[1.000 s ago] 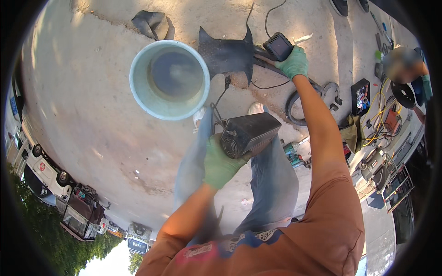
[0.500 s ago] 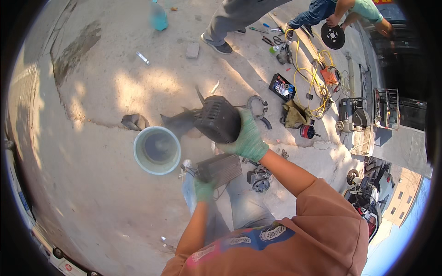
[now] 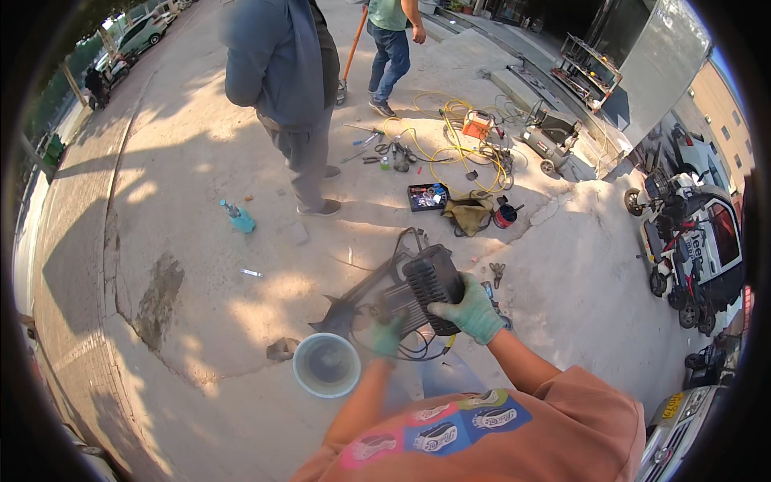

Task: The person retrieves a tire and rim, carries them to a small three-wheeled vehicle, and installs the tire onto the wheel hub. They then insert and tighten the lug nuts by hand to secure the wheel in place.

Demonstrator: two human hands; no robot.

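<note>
My right hand (image 3: 475, 312), in a pale green glove, is closed on a black ribbed box (image 3: 434, 281) and holds it tilted, thumb on the near side. Just left of it, my gloved left hand (image 3: 388, 336) is smeared by motion at the lower edge of a grey finned metal box (image 3: 395, 300), and it seems to grip it. Thin dark cables (image 3: 418, 353) loop below both boxes. Behind them a long black plastic piece (image 3: 353, 300) lies on the ground, partly covered. A pale bucket (image 3: 301, 374) with greyish liquid stands to the left of my left hand.
Farther off are a black tray of small parts (image 3: 418, 202), an olive cloth bag (image 3: 468, 214), a red-and-black tin (image 3: 506, 215) and a yellow hose (image 3: 458, 145). A turquoise spray bottle (image 3: 241, 220) stands left. Two people stand beyond; parked scooters (image 3: 683, 241) line the right.
My view has lifted and swung, showing more of the street and the two people standing. The black ribbed box has come down close beside the finned box.
</note>
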